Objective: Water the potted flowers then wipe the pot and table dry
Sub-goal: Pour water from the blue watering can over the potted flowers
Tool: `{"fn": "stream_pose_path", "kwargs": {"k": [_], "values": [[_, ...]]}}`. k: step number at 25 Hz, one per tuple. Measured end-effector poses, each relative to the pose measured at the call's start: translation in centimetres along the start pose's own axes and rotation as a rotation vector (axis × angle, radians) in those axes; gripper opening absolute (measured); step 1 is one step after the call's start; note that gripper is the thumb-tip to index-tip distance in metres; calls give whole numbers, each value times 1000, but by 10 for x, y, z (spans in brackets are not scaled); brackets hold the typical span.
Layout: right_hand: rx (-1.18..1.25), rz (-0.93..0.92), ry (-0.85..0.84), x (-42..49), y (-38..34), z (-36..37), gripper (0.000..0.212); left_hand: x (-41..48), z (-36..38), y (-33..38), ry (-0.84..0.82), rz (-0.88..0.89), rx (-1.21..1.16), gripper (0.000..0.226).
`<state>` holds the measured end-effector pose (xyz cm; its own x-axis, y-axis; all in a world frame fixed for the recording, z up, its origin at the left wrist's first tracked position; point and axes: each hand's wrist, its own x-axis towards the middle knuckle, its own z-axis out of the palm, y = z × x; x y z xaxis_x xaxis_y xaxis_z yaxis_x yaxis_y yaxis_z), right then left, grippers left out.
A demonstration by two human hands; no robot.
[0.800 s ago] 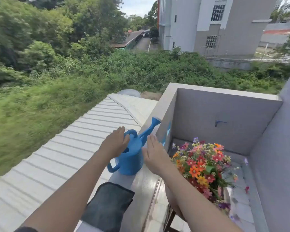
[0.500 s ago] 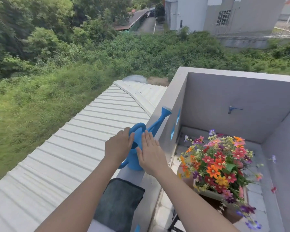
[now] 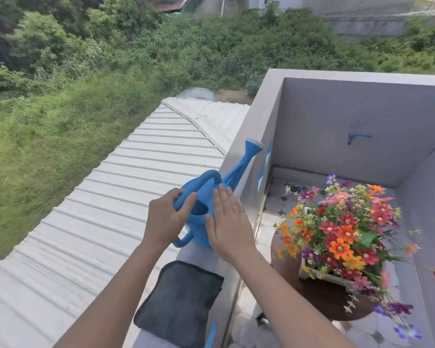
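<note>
A blue watering can (image 3: 206,194) stands on top of the grey balcony wall (image 3: 251,136), spout pointing up and away. My left hand (image 3: 165,219) grips its top handle with curled fingers and thumb. My right hand (image 3: 227,223) lies flat with straight fingers against the can's right side. A folded dark grey cloth (image 3: 178,301) lies on the wall ledge nearer to me. Down to the right, a white pot (image 3: 322,276) full of orange, red and purple flowers (image 3: 342,232) sits on a round dark brown table (image 3: 319,297).
A corrugated white roof (image 3: 111,209) slopes away left of the wall, with a grassy drop beyond. The balcony has a tiled floor (image 3: 274,204), a floor drain (image 3: 296,189) and a blue tap (image 3: 352,137) on the far wall.
The view has tilted down and moved closer. My left hand has closed round the can's handle and my right hand has settled flat on the can's side.
</note>
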<state>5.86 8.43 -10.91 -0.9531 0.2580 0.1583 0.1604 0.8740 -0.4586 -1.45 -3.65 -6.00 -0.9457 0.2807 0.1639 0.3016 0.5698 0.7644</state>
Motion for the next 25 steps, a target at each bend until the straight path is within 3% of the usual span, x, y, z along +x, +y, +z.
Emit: {"fn": "stream_pose_path", "kwargs": {"k": [6,11,16,20,25], "values": [[65,90,116,-1,-9,11,68,0,0,7,-17,-109,-118,48],[138,118,154,-5,-9,-6,69,1,-8,30,-36,-95,-149,60],[120,128,355,-19,-11,-61,76,3,-24,94,-117,68,-119,48],[169,157,388,-38,-16,-108,77,7,-38,150,-194,254,-33,30],[218,158,394,-64,-11,-135,73,2,-42,207,-295,416,169,28]]}}
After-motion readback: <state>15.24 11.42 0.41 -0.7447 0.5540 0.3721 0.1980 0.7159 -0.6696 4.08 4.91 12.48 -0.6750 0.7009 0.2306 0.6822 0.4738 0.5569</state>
